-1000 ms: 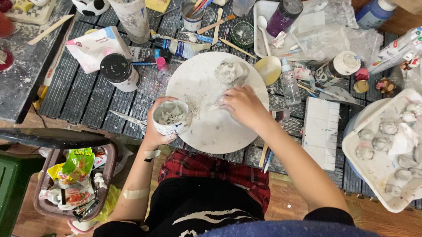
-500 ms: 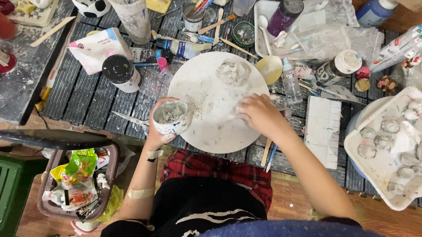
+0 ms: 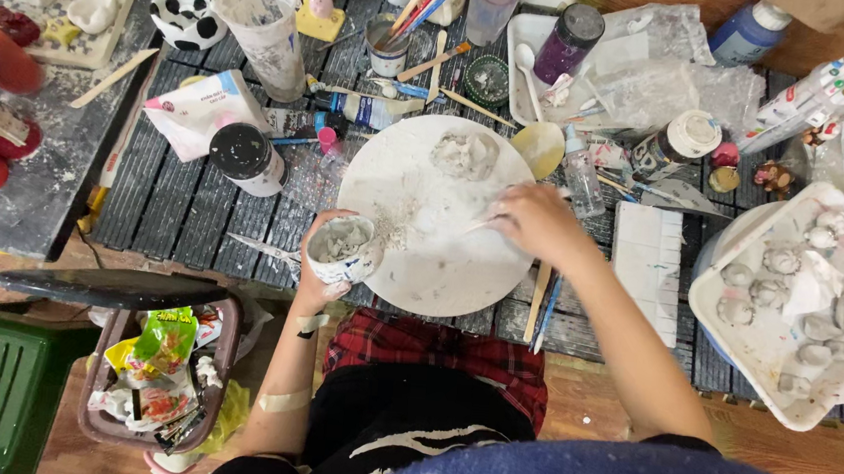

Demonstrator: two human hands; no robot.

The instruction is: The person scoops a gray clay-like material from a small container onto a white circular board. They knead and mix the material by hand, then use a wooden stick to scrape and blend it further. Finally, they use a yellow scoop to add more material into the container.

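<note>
My left hand [image 3: 324,274] wraps its fingers [image 3: 320,227] around a small round cup smeared with grey-white clay [image 3: 343,248], holding it upright at the near left edge of the round white clay-dusted board [image 3: 420,257]. My right hand [image 3: 536,222] rests over the right side of that board, its fingers pinched narrow on a thin wooden stick [image 3: 476,225] whose tip points left toward the cup, over crumbs of clay. Beyond my right fingers, on the far part of the board, sits a lump of grey clay [image 3: 465,154]. Just right of them lies a white rectangular ice-cube-style mould [image 3: 646,270], and further right a white square tray of small clay shapes [image 3: 799,297]. Left of my left fingers, a pair of scissors [image 3: 261,247] lies on the dark slatted tabletop [image 3: 173,207], with a black-lidded white jar [image 3: 246,158] beyond it.
</note>
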